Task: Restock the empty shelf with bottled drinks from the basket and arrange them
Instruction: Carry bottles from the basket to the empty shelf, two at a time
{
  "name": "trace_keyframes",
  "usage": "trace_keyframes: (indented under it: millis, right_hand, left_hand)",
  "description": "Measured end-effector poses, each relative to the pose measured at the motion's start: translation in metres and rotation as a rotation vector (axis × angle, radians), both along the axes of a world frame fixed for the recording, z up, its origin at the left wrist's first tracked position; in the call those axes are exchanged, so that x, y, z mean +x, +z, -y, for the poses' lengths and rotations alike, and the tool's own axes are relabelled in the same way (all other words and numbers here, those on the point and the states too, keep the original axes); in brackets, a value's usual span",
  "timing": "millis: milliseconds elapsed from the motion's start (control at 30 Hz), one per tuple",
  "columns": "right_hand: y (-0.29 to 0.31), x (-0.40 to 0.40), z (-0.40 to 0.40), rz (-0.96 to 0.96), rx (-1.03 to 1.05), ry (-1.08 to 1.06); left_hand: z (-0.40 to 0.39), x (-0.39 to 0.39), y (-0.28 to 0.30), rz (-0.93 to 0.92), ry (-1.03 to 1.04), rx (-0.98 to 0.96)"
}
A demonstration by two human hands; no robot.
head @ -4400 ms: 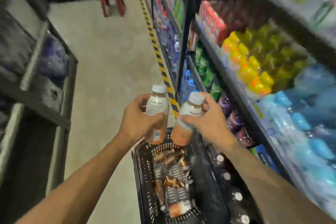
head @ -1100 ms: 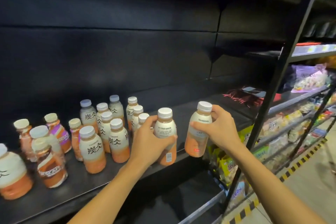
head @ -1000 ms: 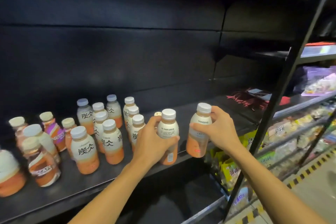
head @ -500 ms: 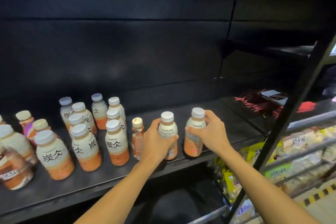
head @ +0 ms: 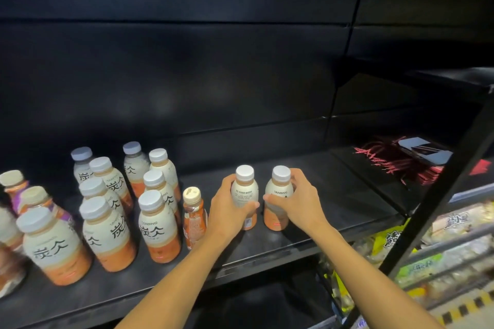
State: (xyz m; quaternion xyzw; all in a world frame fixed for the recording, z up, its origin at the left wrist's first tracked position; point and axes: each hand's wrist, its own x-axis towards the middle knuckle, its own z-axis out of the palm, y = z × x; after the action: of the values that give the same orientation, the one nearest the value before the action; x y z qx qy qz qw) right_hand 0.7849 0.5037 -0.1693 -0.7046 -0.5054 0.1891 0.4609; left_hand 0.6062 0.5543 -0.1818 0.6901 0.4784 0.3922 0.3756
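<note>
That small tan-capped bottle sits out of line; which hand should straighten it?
Left, probably. The left hand sits right beside the small bottle; the right hand is two bottles farther away.

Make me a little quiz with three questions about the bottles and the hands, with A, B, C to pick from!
1. Where does the small brown-capped bottle stand?
A. Just left of the left hand
B. At the far right of the shelf
C. Behind the red cords

2. What colour are the caps of the two bottles being held?
A. Green
B. White
C. Red

3. What are the hands doing?
A. Hanging idle
B. Both on one bottle
C. Each holding its own upright bottle

Answers:
1. A: the small bottle stands beside the left hand, between it and the rows of larger bottles.
2. B: the left-hand bottle and the right-hand bottle both have white caps.
3. C: the left hand holds one bottle, the right hand the other, both upright on the shelf.
</note>
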Motion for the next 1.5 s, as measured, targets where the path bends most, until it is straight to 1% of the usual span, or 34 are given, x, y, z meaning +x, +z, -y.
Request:
trace_keyframes:
  millis: [267,400,500,600,700,767,867,933,1033,1133,1233,1300,1367,1500]
  right_hand:
    - [0.004,0.006,-0.009,0.021,-0.035,0.059]
    - [0.019,0.005,0.0,0.015,-0.018,0.068]
    - [0.036,0.003,0.01,0.117,-0.034,0.04]
    - [0.051,0.0,0.017,0.27,-0.075,0.02]
    - [0.066,-0.007,0.025,0.427,-0.071,0.023]
    - [0.076,-0.013,0.031,0.521,-0.064,0.036]
    - [0.091,-0.029,0.043,0.651,-0.057,0.046]
    - [0.099,-0.046,0.049,0.731,-0.057,0.053]
    - [0.112,-0.081,0.055,0.783,-0.017,0.086]
    - [0.126,-0.133,0.062,0.796,0.059,0.147]
    - [0.138,-0.201,0.072,0.774,0.125,0.233]
    - [0.144,-0.253,0.081,0.761,0.17,0.31]
    - [0.147,-0.305,0.092,0.753,0.207,0.399]
    - [0.151,-0.403,0.113,0.732,0.27,0.546]
  left_hand:
    - [-0.008,0.008,0.004,-0.042,0.002,0.002]
    - [-0.002,0.006,0.022,-0.111,0.023,0.081]
    - [0.005,0.001,0.042,-0.269,0.046,0.154]
    - [0.012,-0.004,0.065,-0.483,0.039,0.306]
    - [0.019,-0.013,0.085,-0.673,0.051,0.451]
    - [0.023,-0.023,0.094,-0.777,0.073,0.495]
    - [0.029,-0.047,0.106,-0.857,0.106,0.506]
    - [0.037,-0.069,0.113,-0.871,0.125,0.511]
    - [0.054,-0.113,0.125,-0.875,0.158,0.52]
    - [0.077,-0.17,0.136,-0.833,0.241,0.545]
    - [0.106,-0.237,0.145,-0.836,0.327,0.551]
    - [0.129,-0.287,0.148,-0.862,0.378,0.503]
    - [0.153,-0.339,0.148,-0.933,0.431,0.473]
    - [0.2,-0.442,0.143,-0.875,0.573,0.353]
